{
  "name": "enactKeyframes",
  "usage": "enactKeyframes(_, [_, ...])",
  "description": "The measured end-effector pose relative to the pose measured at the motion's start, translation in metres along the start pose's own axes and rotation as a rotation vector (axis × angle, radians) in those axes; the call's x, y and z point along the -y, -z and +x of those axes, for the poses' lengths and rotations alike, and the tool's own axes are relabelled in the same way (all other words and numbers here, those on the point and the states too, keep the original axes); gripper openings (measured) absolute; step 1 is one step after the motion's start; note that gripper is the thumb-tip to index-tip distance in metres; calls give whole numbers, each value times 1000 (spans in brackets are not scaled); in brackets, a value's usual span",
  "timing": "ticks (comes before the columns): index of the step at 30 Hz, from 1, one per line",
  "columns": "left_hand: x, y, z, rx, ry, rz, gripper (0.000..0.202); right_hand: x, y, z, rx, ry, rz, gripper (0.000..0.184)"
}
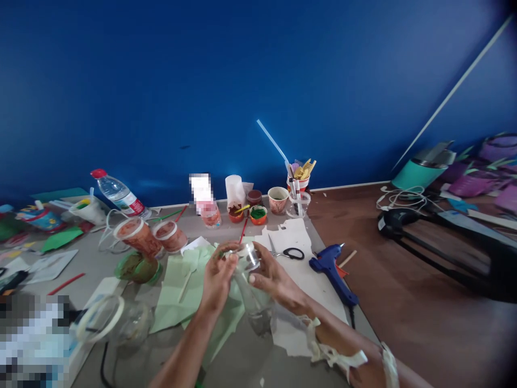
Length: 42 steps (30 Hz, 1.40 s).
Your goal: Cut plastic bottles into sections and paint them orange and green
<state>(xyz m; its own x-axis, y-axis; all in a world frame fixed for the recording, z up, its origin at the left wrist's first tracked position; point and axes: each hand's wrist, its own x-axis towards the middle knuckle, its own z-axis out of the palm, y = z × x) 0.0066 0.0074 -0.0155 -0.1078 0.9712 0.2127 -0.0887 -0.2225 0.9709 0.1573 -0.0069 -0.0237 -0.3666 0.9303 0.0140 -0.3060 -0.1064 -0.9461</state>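
Observation:
My left hand (217,276) and my right hand (273,276) both grip a clear plastic bottle (251,285), tilted with its open mouth pointing away from me. The fingers of each hand curl round the neck near the rim. Under the bottle lie light green paper sheets (177,285) and white cut paper (291,237). White strips of torn material cling to my right forearm (339,353).
Black-handled scissors (291,253) and a blue glue gun (333,269) lie right of my hands. Clear cups (137,237), a green lid (137,267), a water bottle (119,195), small paint pots (257,214) and a cup of tools (299,186) crowd the grey table (242,366). A clear jar (117,320) lies front left.

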Motion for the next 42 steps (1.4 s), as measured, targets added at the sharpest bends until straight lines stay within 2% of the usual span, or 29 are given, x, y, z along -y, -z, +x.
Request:
enactKeyframes(4, [5,-2,-4,75,43,7,46,3,-8,2,-13,-5,77,55])
enactKeyframes(7, [12,0,-5,23,62,3,51,2,-9,4,-7,-29,154,44])
enactKeyframes(9, [14,2,-6,-13,21,93,47,-1,-7,4,23,-54,226,42])
enactKeyframes(11, [12,3,-7,6,-32,181,44,-5,-5,5,27,-95,292,45])
enactKeyframes(14, [7,5,-7,43,-146,289,34,-8,-3,4,-21,-155,376,44])
enactKeyframes(18, [3,9,-4,53,-391,459,29,-8,-4,3,-43,-204,403,39])
enactKeyframes(23, [4,13,0,99,-584,692,28,-8,-5,4,1,-174,384,38])
enactKeyframes(27, [6,15,3,92,-710,756,28,-7,-5,4,0,-168,386,36])
enactKeyframes(36, [6,15,4,99,-726,731,19,-7,-6,2,16,-225,414,43])
enactKeyframes(42, [9,13,2,115,-696,700,18,-7,-6,5,17,-209,437,39])
